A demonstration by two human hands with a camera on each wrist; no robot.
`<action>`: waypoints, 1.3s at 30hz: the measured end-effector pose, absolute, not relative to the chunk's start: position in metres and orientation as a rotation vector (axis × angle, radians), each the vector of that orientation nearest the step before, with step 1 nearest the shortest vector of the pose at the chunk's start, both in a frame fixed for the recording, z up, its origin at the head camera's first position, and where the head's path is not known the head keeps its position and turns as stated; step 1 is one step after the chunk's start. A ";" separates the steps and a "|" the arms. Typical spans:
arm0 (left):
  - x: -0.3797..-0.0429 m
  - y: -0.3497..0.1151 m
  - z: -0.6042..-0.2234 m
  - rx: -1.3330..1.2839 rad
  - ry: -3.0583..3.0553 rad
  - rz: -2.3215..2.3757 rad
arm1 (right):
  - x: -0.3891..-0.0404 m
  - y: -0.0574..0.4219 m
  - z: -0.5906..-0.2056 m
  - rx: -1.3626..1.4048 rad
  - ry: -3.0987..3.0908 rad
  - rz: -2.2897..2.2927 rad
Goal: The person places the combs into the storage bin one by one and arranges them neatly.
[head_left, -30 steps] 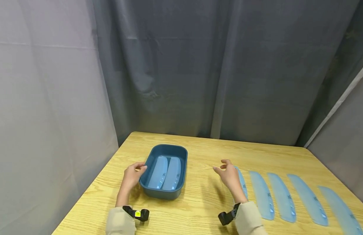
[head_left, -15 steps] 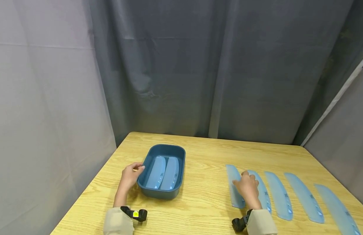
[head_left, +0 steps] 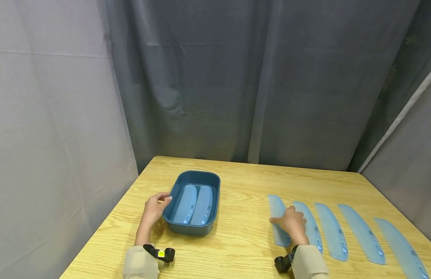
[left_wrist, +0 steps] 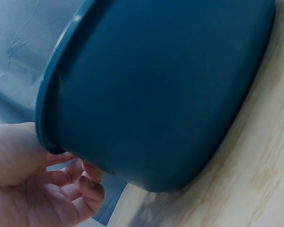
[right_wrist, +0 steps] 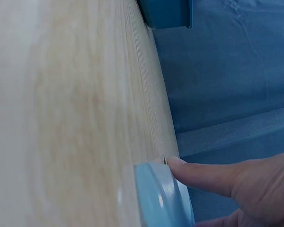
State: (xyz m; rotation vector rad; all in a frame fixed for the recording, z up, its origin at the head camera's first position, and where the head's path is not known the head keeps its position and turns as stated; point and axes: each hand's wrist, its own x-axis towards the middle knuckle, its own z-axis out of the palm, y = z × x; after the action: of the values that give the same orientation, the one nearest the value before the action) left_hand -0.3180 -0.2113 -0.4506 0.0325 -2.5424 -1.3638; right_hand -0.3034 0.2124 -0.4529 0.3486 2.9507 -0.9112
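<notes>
My left hand (head_left: 153,211) holds the left rim of a dark blue plastic tub (head_left: 192,231), thumb at the rim; in the left wrist view its fingers (left_wrist: 87,189) curl below the lip. Inside the tub lie two curved light blue pieces, a left one (head_left: 187,203) and a right one (head_left: 203,205). My right hand (head_left: 293,223) is spread low over the leftmost piece of a row, a translucent light blue curved one (head_left: 277,205). Its thumb (right_wrist: 203,175) reaches to that piece's edge in the right wrist view; its other fingers are mostly hidden there.
Further right on the wooden table (head_left: 243,186) lie several more such pieces, the nearest a curved piece (head_left: 307,217), the farthest another curved piece (head_left: 402,246). Grey curtains (head_left: 208,97) hang behind and at both sides.
My right hand has moved right and down from beside the row to over its leftmost piece, then its thumb has spread out leftward. The left hand stays on the tub's rim.
</notes>
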 end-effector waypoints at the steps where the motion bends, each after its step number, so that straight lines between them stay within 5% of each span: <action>1: -0.317 -0.211 -0.450 0.021 -2.535 -1.363 | -0.304 0.213 -0.453 0.351 2.944 -0.919; 26: -0.318 -0.211 -0.450 0.087 -2.582 -1.358 | -0.307 0.225 -0.451 0.267 2.637 -1.599; 39: -0.319 -0.211 -0.448 0.071 -2.568 -1.354 | -0.303 0.185 -0.421 0.161 2.395 -1.900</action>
State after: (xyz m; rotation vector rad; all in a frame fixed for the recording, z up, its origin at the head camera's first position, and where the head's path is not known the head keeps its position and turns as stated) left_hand -0.3192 -0.2110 -0.4483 0.0707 -2.5680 -1.3545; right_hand -0.3028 0.1848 -0.4206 0.1614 2.3946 -1.9005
